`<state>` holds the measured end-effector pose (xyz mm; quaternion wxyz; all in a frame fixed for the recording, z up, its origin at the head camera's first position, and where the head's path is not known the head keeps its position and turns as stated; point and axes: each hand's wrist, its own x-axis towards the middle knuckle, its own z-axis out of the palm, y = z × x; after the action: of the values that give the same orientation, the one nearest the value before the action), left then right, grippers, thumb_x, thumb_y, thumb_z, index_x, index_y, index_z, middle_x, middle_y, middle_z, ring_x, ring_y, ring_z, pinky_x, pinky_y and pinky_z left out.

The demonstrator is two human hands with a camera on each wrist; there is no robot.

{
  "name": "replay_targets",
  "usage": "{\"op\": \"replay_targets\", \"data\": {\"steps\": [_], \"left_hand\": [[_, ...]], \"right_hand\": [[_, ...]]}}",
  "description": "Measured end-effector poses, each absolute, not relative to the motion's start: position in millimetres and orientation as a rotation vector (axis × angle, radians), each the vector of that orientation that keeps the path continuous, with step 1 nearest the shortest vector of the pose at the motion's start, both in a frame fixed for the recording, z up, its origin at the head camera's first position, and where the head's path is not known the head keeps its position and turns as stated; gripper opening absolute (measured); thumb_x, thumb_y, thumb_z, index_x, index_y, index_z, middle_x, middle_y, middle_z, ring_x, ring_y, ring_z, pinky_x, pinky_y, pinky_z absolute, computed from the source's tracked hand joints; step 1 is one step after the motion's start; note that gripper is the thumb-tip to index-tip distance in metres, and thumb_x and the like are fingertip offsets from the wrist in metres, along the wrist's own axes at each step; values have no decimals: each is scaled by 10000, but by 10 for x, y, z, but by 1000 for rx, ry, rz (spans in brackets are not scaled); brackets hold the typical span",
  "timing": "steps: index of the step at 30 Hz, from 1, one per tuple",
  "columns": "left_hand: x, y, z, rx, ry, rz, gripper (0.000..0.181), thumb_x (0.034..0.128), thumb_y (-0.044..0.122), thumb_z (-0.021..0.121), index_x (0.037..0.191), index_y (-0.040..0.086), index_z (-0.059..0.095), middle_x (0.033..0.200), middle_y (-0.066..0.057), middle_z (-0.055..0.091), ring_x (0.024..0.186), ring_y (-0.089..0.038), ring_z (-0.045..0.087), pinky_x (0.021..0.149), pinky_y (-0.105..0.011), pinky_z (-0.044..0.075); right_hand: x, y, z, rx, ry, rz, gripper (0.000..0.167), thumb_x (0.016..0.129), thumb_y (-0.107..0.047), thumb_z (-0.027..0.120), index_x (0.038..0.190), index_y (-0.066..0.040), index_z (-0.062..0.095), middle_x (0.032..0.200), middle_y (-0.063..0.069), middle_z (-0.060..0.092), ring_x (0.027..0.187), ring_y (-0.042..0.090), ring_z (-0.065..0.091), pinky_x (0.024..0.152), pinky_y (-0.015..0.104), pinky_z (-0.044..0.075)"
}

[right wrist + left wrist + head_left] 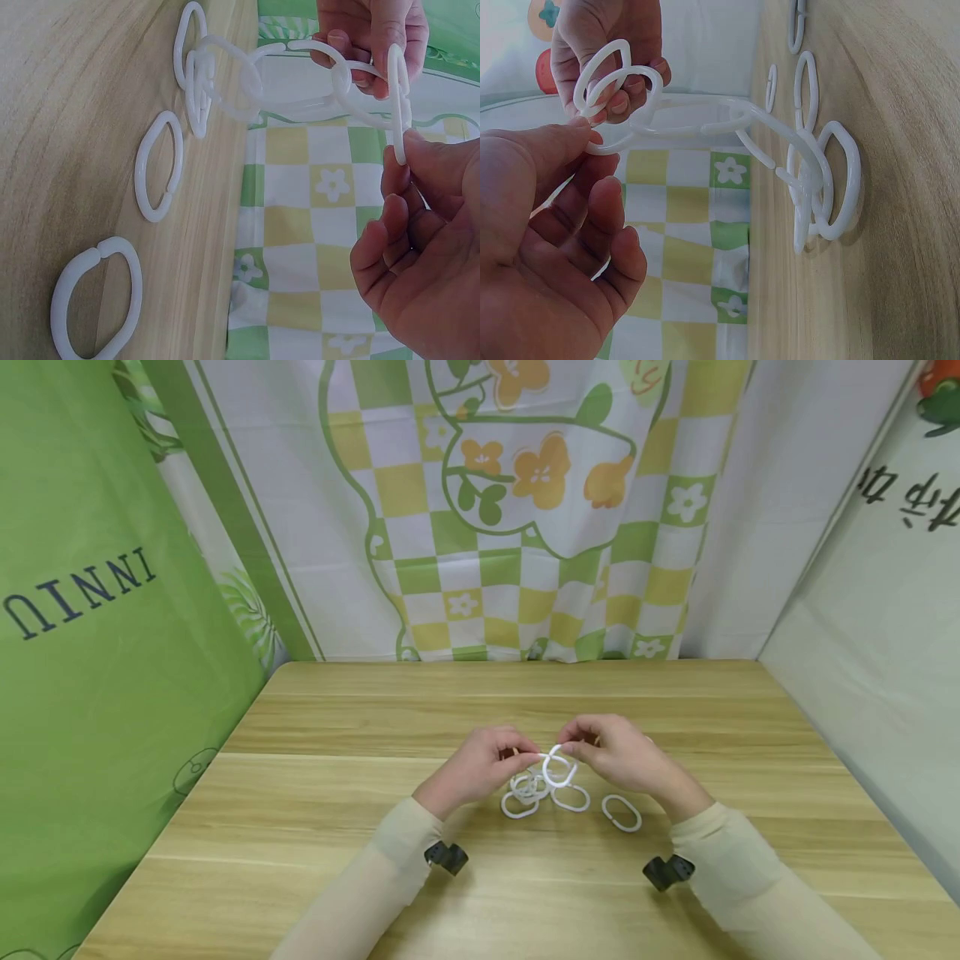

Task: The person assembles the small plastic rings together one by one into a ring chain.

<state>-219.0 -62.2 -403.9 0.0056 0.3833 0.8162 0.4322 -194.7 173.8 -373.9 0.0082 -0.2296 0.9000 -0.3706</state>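
Observation:
White plastic oval links hang as a short chain [786,133] from my left hand [474,768]. Its thumb and fingertip pinch the chain's end link. Close beside it, the right hand [624,758] pinches another white link [397,97] between thumb and finger. That link crosses the chain's end link; I cannot tell whether the two are hooked together. Below the hands, the chain's lower links bunch up on the table. In the right wrist view, a loose link [140,176] lies near the bunch, and a second loose link [61,304] with a small gap lies further off.
The wooden table [337,718] spreads around the hands. A checked, flowered curtain [487,581] hangs behind its far edge. Green cloth [90,710] borders the left side and pale cloth [877,635] the right. Each wrist carries a small black camera.

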Motion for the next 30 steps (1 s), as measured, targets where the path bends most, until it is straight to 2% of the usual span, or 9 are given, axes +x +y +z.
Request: {"op": "replay_targets", "data": {"steps": [7, 13, 19, 30], "left_hand": [[-2197, -631, -4030, 1218, 2554, 1353, 142, 960, 176, 659, 995, 73, 751, 819, -12, 657, 649, -69, 515, 564, -222, 441], [-2194, -640, -4021, 1225, 2547, 1367, 142, 958, 166, 659, 999, 65, 750, 800, 46, 624, 651, -65, 506, 569, -220, 437], [-2190, -656, -4000, 1226, 2536, 1352, 125, 951, 186, 669, 985, 94, 747, 822, 91, 632, 672, -92, 539, 591, -236, 462], [-2169, -637, -3990, 1023, 2514, 1394, 168, 954, 295, 664, 996, 147, 733, 842, 100, 663, 700, -109, 582, 622, -264, 494]], "right_hand": [[-1960, 1735, -3765, -720, 2815, -1171, 43, 958, -160, 650, 930, -145, 679, 810, -23, 611, 718, 151, 518, 608, 294, 444], [-1969, 1721, -3790, -716, 2816, -1177, 45, 954, -157, 654, 916, -147, 675, 789, -32, 595, 699, 162, 503, 595, 287, 427], [-1958, 1731, -3786, -665, 2810, -1240, 46, 952, -138, 653, 943, -100, 678, 829, 41, 626, 699, 177, 516, 578, 283, 442], [-1929, 1686, -3761, -570, 2822, -1379, 73, 955, -142, 653, 978, -77, 678, 797, 19, 609, 670, 176, 507, 546, 278, 428]]}}
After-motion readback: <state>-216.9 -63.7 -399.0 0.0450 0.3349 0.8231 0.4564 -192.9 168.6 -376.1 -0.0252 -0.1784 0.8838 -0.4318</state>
